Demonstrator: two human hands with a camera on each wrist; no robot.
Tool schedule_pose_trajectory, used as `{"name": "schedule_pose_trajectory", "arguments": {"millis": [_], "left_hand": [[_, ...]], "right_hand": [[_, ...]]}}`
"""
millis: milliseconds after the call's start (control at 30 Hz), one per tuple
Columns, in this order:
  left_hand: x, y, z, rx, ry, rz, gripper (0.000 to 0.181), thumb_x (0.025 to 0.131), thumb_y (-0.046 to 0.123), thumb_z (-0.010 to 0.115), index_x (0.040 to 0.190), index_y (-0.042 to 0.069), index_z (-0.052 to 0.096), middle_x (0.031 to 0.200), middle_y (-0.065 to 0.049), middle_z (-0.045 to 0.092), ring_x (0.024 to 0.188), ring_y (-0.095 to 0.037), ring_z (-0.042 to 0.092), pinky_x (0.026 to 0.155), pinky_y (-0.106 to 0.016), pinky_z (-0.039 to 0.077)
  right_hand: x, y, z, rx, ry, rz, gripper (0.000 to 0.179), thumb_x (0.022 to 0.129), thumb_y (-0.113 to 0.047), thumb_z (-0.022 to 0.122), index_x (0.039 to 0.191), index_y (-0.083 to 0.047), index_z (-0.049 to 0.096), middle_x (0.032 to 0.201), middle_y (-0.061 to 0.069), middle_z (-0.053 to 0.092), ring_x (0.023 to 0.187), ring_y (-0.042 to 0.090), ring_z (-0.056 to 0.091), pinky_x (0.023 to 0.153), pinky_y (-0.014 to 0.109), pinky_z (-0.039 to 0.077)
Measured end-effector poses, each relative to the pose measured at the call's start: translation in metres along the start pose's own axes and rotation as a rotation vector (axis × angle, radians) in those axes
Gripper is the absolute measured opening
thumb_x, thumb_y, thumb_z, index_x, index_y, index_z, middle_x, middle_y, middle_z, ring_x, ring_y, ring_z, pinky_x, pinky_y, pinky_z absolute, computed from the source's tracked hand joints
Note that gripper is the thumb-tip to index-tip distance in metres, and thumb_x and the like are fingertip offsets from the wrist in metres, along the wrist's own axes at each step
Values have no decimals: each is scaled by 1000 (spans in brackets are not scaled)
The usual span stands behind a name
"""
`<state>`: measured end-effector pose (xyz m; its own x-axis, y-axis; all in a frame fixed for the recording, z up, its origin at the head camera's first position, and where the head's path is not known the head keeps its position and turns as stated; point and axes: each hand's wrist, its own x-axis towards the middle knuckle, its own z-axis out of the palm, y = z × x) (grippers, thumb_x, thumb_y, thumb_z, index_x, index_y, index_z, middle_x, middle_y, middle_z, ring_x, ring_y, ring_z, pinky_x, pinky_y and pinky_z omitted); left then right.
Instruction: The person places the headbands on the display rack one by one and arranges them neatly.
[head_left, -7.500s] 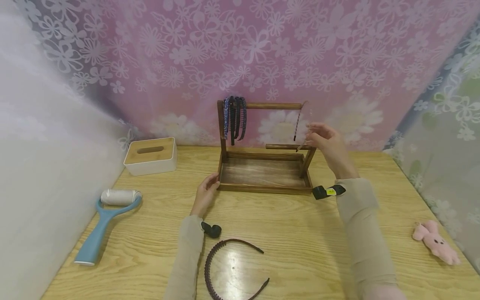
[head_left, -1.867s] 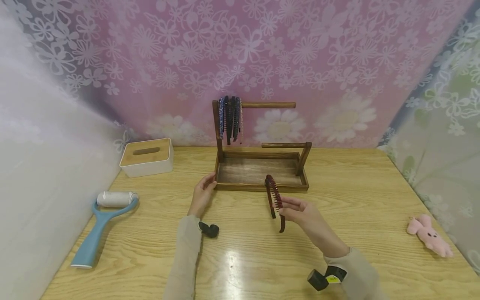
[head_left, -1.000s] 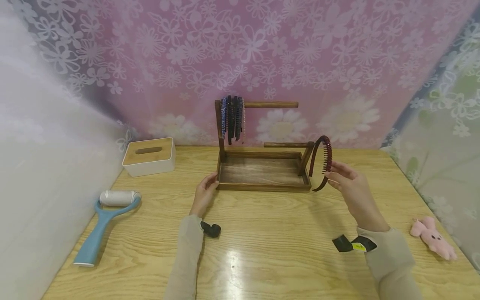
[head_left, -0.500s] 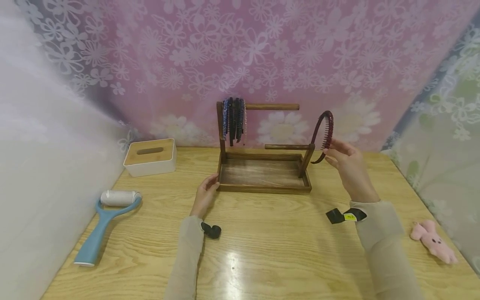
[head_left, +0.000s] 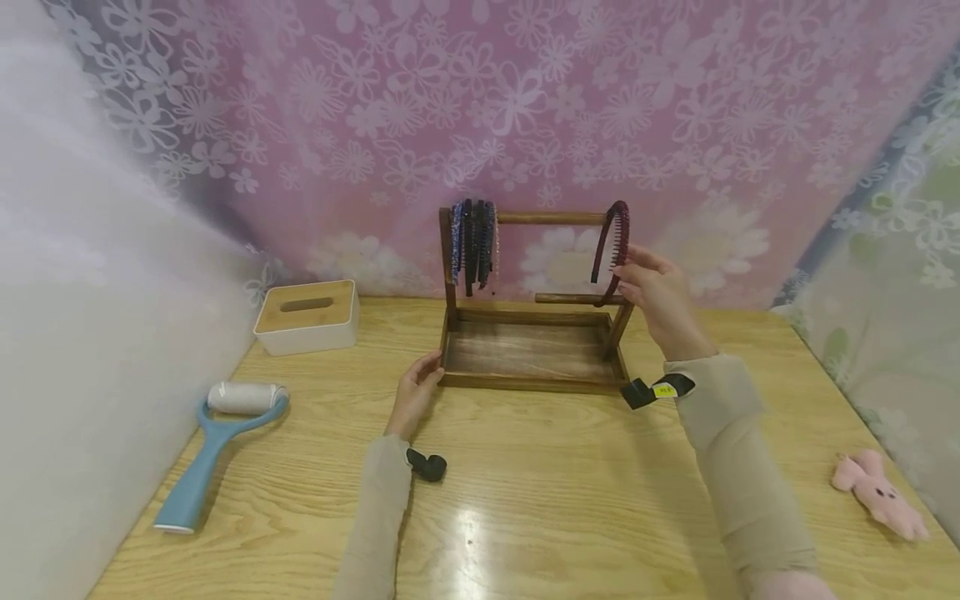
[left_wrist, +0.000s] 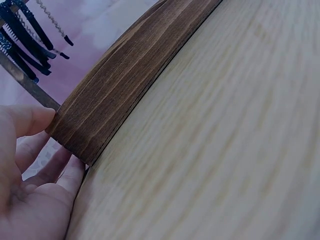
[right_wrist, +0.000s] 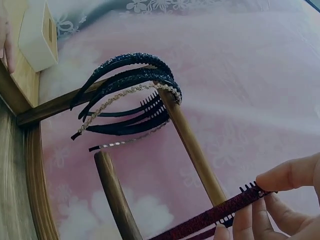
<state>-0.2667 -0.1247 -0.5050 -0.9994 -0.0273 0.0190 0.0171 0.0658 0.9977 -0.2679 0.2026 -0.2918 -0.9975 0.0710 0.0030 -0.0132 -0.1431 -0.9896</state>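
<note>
My right hand pinches a dark red toothed headband between thumb and fingers, around the free right end of the upper bar of a wooden rack. In the right wrist view, the red headband crosses that bar. Several headbands, blue, black and one beaded, hang bunched at the bar's left end. My left hand holds the rack's front left corner. In the left wrist view, its thumb touches the corner of the brown tray wall, with the fingers against the end.
A shorter lower bar juts left from the rack's right post. A tissue box stands at the back left, and a blue-handled lint roller lies in front of it. At the right lies a pink plush toy.
The beaded headband went onto the bar's left bunch. My right hand then lifted the red headband from the table, around the rack's right side, and left onto the upper bar's end.
</note>
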Motion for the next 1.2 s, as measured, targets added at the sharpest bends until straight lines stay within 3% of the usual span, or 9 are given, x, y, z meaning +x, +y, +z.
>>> {"name": "schedule_pose_trajectory", "arguments": {"millis": [167, 300, 500, 633, 767, 1033, 1200], "left_hand": [[0, -4, 0, 9, -10, -4, 39, 100, 11, 54, 138, 6, 52, 146, -15, 48, 135, -31, 45, 113, -45, 39], [0, -3, -1, 2, -23, -2, 39, 100, 12, 53, 139, 6, 52, 147, -15, 47, 136, -31, 43, 114, -46, 37], [2, -2, -3, 14, -13, 4, 39, 100, 11, 53, 138, 6, 52, 146, -16, 48, 135, -32, 45, 113, -46, 38], [1, -1, -4, 10, -12, -4, 39, 99, 12, 54, 138, 6, 52, 145, -15, 48, 134, -31, 45, 112, -46, 39], [1, -1, -4, 2, -17, 2, 40, 100, 11, 53, 139, 5, 51, 145, -16, 48, 134, -31, 45, 112, -46, 38], [-13, 27, -3, -3, -38, -3, 41, 99, 5, 51, 139, -5, 48, 146, -23, 46, 134, -37, 44, 112, -48, 38], [-5, 14, -2, 2, -29, -4, 41, 99, 6, 52, 139, -3, 49, 145, -22, 46, 133, -36, 45, 111, -48, 39]], "right_hand": [[6, 3, 12, -63, -17, -4, 54, 96, -6, 54, 147, 3, 37, 108, -8, 56, 91, 2, 56, 82, 14, 48], [10, 7, 28, -171, -23, 11, 54, 97, -8, 52, 148, 2, 37, 110, -10, 53, 94, 1, 54, 93, 21, 46], [16, 17, 59, -215, -58, 32, 53, 98, -9, 51, 149, -4, 38, 143, 11, 46, 115, 14, 53, 112, 39, 41], [20, 22, 78, -196, -109, 32, 52, 99, -9, 51, 149, -6, 38, 151, 15, 39, 130, 25, 48, 113, 41, 40], [25, 26, 94, -189, -117, 41, 51, 98, -7, 53, 148, -8, 41, 150, 14, 42, 132, 27, 48, 112, 43, 41], [36, 37, 111, -195, -118, 21, 49, 95, -9, 58, 143, -10, 48, 145, 12, 49, 127, 25, 53, 109, 40, 45], [39, 44, 111, -198, -141, 31, 50, 95, -7, 57, 144, -7, 47, 145, 14, 50, 128, 25, 51, 110, 41, 44]]}}
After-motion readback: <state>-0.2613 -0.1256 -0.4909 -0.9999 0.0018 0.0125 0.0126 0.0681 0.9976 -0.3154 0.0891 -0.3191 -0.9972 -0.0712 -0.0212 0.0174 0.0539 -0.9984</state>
